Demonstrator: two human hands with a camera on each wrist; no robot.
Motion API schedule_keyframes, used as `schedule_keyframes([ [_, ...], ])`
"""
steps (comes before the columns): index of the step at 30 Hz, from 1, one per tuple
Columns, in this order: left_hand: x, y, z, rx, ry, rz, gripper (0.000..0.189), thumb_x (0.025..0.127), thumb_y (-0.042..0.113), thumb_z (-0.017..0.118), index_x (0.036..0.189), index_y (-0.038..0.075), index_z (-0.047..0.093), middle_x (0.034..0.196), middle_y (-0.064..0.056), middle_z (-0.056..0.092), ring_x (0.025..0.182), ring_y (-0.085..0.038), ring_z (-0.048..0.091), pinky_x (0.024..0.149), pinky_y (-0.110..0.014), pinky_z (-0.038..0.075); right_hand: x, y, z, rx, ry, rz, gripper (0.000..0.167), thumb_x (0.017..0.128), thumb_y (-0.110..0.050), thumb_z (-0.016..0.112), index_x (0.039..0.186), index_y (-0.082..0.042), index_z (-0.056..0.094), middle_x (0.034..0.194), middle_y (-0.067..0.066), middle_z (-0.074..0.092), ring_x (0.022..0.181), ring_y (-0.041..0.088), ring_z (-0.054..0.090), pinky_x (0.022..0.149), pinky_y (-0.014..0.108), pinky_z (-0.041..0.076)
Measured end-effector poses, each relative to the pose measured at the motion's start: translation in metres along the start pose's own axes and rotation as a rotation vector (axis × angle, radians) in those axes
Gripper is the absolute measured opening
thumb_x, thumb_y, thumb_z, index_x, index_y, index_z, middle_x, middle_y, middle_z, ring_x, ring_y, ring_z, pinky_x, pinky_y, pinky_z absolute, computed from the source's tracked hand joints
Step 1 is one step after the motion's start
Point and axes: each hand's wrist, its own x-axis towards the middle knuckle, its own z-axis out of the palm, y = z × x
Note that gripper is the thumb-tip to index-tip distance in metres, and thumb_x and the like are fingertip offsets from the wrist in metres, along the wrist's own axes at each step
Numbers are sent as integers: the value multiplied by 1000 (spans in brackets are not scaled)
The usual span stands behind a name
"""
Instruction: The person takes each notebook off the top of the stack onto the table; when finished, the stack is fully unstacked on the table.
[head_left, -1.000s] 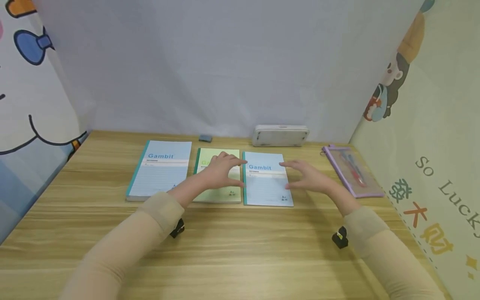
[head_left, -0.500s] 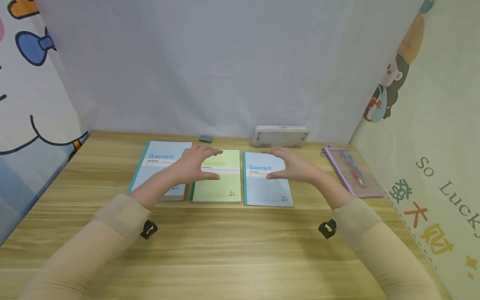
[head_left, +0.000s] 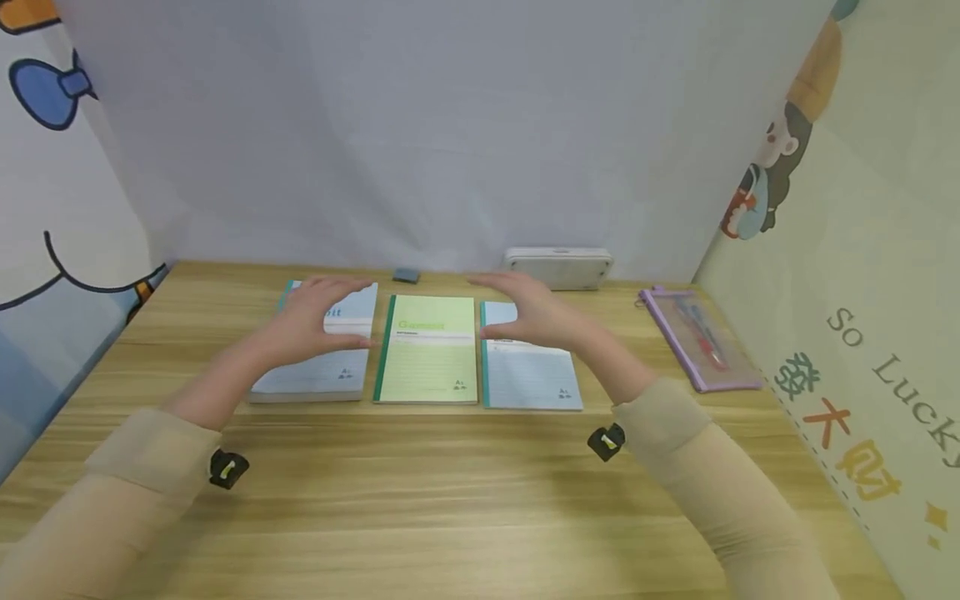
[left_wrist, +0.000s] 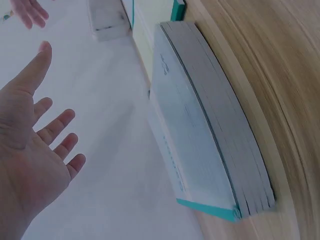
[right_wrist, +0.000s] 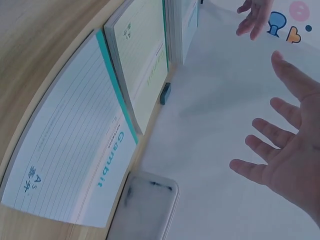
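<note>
My left hand (head_left: pixel 306 323) hovers over a thick stack of blue Gambit notebooks (head_left: pixel 311 383) on the left, fingers spread and holding nothing. Several page blocks show along the stack's edge (left_wrist: pixel 225 110) in the left wrist view. In the middle lies a green Gambit notebook (head_left: pixel 426 367). To its right is a thin blue Gambit notebook (head_left: pixel 532 379), its upper part hidden in the head view by my right hand (head_left: pixel 528 312). That hand is also raised and bare, its fingers apart in the right wrist view. Both palms face each other across the green notebook.
A white case (head_left: pixel 558 271) stands at the back against the pale curtain (head_left: pixel 450 125). Near it lies a small grey-blue block (head_left: pixel 406 275). A purple-edged zip pouch (head_left: pixel 701 342) with pens inside is at the right. All rest on a wooden table (head_left: pixel 420 500).
My left hand has moved left, from the green notebook to over the blue stack. My right hand has moved left over the thin blue notebook. The notebooks appear to lie where they were.
</note>
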Motion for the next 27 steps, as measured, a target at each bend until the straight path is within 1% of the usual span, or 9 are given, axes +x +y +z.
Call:
schedule_keyframes([
  [2, -6, -10, -3, -22, 0, -11, 85, 80, 45, 73, 147, 14, 33, 146, -16, 38, 135, -42, 24, 105, -63, 19, 5, -7, 3, -3, 2, 7, 74, 86, -39, 68, 147, -16, 34, 152, 5, 33, 140, 27, 26, 113, 48, 23],
  [6, -16, -29, -7, -51, 0, -54, 88, 79, 41, 75, 148, 12, 29, 148, -18, 33, 137, -41, 22, 107, -62, 19, 15, -16, 10, 7, 5, 9, 72, 88, -41, 64, 147, -15, 33, 153, 8, 29, 141, 26, 24, 113, 47, 22],
  [10, -28, -48, -9, -49, -5, -100, 94, 79, 42, 75, 150, 10, 23, 151, -21, 27, 138, -44, 19, 106, -64, 17, 25, -20, 23, 22, -9, -5, 71, 89, -41, 63, 148, -15, 33, 155, 9, 25, 143, 26, 21, 114, 45, 22],
  [14, -39, -67, -7, -43, -18, -150, 102, 78, 44, 75, 151, 7, 15, 151, -27, 21, 137, -49, 15, 105, -67, 15, 34, -24, 36, 27, -18, -19, 71, 89, -40, 63, 148, -15, 32, 155, 8, 24, 143, 25, 21, 114, 43, 22],
  [16, -43, -76, -5, -36, -26, -176, 105, 77, 44, 75, 152, 5, 12, 151, -29, 19, 137, -50, 14, 105, -67, 14, 38, -26, 41, 40, -19, -24, 71, 89, -39, 64, 148, -16, 32, 155, 8, 25, 143, 25, 22, 114, 43, 23],
  [20, -49, -92, -1, -58, -50, -231, 109, 77, 47, 75, 151, 4, 9, 151, -30, 15, 137, -51, 12, 105, -67, 13, 45, -30, 52, 78, -25, -15, 70, 90, -38, 63, 148, -17, 31, 155, 8, 25, 142, 24, 23, 113, 42, 25],
  [24, -53, -105, 2, -94, -91, -296, 113, 77, 52, 72, 151, 3, 3, 152, -31, 10, 137, -52, 9, 106, -67, 11, 53, -32, 64, 114, -25, 3, 71, 90, -39, 63, 149, -16, 30, 155, 7, 25, 142, 23, 23, 113, 41, 26],
  [27, -55, -113, 4, -104, -116, -319, 114, 77, 55, 70, 151, 2, 1, 151, -32, 9, 136, -54, 8, 105, -68, 10, 58, -33, 72, 140, -24, 15, 72, 90, -39, 63, 149, -17, 29, 155, 7, 26, 142, 23, 23, 113, 40, 25],
])
